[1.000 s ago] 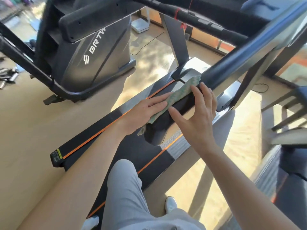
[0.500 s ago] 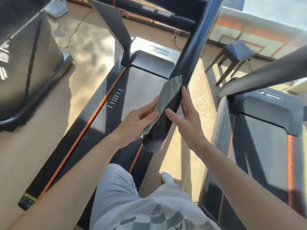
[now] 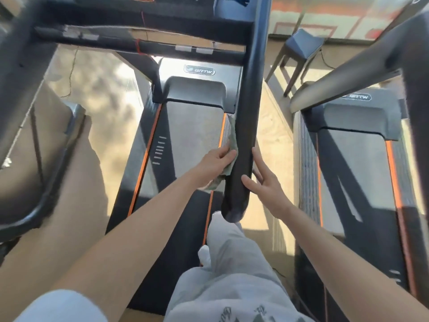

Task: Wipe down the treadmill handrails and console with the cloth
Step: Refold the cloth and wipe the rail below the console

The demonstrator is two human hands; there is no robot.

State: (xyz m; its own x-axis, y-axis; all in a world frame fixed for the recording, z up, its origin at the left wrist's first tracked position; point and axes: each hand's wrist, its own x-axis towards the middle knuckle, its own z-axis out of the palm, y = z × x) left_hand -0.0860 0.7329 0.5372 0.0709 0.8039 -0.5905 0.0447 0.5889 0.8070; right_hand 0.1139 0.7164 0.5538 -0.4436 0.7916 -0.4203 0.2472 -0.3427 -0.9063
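Left hand [image 3: 214, 160] flat, fingers straight, pressing green cloth [image 3: 232, 138] onto left side of black handrail [image 3: 250, 101]; right hand [image 3: 267, 182] relaxed, fingertips on its right side. "BRTW" on motor cover [image 3: 197, 89] and neighbouring treadmill [image 3: 357, 112]

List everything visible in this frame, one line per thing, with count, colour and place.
handrail: one, black, running from the top centre down to mid-frame
cloth: one, green, against the handrail's left side
treadmill: one, black with orange stripes, centre, under the person
second treadmill: one, black with orange stripes, right
front crossbar: one, black, across the top
stool: one, dark blue, upper right
exercise machine: one, black, blurred, left
cable: one, dark, on the floor, upper left
floor: tan wood, sunlit
trousers: light grey, bottom centre
left hand: presses the cloth to the handrail
right hand: fingers straight, touching the handrail's right side
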